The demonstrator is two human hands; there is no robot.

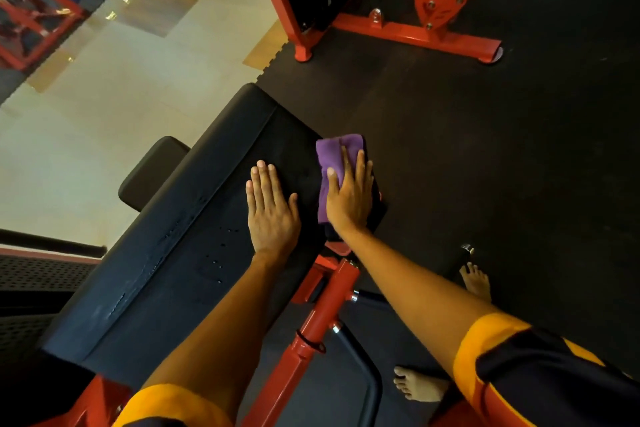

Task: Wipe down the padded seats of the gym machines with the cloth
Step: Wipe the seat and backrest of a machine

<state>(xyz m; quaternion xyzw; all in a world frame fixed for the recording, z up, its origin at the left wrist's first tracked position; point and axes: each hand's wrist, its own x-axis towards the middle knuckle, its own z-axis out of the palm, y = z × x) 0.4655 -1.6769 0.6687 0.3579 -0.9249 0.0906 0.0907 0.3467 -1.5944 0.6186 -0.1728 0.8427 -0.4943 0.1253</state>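
A long black padded seat [194, 218] runs diagonally from the lower left to the centre of the head view. A folded purple cloth [334, 156] lies on the pad's right edge near its far end. My right hand [349, 198] presses flat on the cloth, fingers spread over it. My left hand [272, 210] rests flat and bare on the pad just left of the cloth, fingers together, holding nothing. Small droplets dot the pad below my left hand.
The seat's red steel frame [322, 315] and a black bar stand below the pad. Another red machine base [412, 35] crosses the black rubber floor ahead. A smaller black pad [152, 173] sticks out left. My bare feet [420, 388] stand at lower right.
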